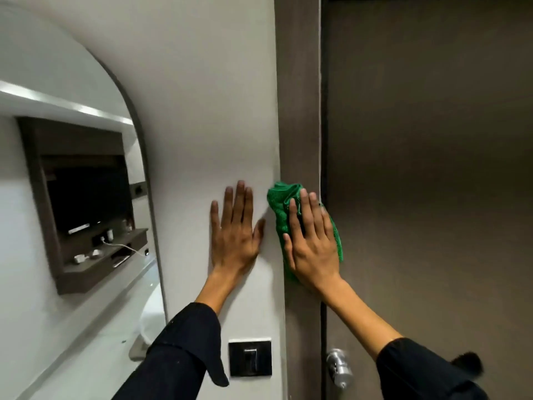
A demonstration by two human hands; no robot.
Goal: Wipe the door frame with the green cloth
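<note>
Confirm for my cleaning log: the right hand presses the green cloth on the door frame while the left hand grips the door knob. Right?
Not quite. The head view shows the left hand flat on the wall, not gripping the door knob. The right hand does press the green cloth on the door frame.

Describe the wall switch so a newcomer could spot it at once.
Start at the brown door frame running up the middle of the view, then drop to the white wall just left of it, below the flat left hand. The wall switch sits there: a dark square plate, unlike the round silver door knob right of the frame.
</note>
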